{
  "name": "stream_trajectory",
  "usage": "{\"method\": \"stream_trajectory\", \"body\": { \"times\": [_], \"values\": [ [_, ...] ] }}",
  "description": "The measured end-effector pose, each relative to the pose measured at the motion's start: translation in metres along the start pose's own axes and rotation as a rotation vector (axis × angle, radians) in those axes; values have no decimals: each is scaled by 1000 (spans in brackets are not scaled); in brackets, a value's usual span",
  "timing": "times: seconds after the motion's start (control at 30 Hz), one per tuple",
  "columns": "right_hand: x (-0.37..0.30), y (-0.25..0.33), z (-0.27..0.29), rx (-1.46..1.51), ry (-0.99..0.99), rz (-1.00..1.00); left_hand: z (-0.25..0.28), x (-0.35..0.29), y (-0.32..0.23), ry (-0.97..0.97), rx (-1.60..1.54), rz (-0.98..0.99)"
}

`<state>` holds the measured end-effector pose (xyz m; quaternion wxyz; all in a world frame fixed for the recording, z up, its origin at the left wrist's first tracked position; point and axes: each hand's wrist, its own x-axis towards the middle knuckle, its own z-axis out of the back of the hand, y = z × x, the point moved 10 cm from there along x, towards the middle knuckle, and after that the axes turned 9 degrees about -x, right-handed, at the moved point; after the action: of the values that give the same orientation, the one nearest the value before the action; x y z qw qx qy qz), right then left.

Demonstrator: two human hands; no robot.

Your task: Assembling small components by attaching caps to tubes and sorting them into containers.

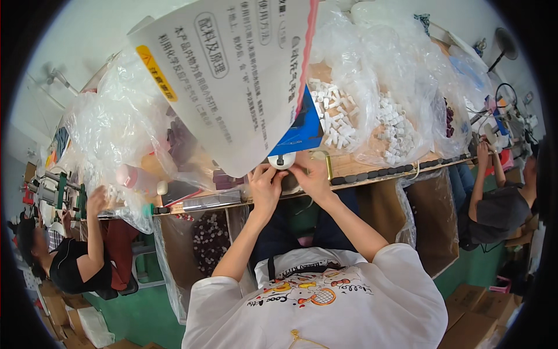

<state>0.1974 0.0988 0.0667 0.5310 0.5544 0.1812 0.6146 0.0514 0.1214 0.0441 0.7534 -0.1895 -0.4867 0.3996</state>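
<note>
At the table's near edge, my left hand (265, 185) and my right hand (311, 178) face each other with fingers bent in and closed. Between and just beyond the fingertips is a small white rounded part (282, 161) with a dark slot; my fingers touch or nearly touch it. What they pinch is too small and covered to make out. A blue block-like body (299, 131) stands behind the white part. Over it, a large printed white sheet (221, 75) with a pink edge hides much of the middle of the table.
White plastic pieces (396, 129) lie heaped on clear bags (372, 46) at the right. More clear plastic (119, 110) and a pink bottle (129, 176) are at the left. Below, an open box (210, 238) holds dark red and white pieces. People work at both sides.
</note>
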Motion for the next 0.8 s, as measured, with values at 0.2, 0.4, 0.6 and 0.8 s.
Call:
{"method": "stream_trajectory", "body": {
  "times": [0.2, 0.4, 0.6, 0.8],
  "values": [
    [-12, 32, 0, -424, -23, 507, -8, -7, 17, 46, -253, 208],
    [13, -85, 107, -470, -244, -213, 16, -25, 11, -69, -306, 248],
    [52, -96, 85, -902, -2, 211, -8, 6, 8, 52, -104, 118],
    [52, -85, 94, -482, -142, 71, -1, 7, 0, -45, -209, 235]
  ]
}}
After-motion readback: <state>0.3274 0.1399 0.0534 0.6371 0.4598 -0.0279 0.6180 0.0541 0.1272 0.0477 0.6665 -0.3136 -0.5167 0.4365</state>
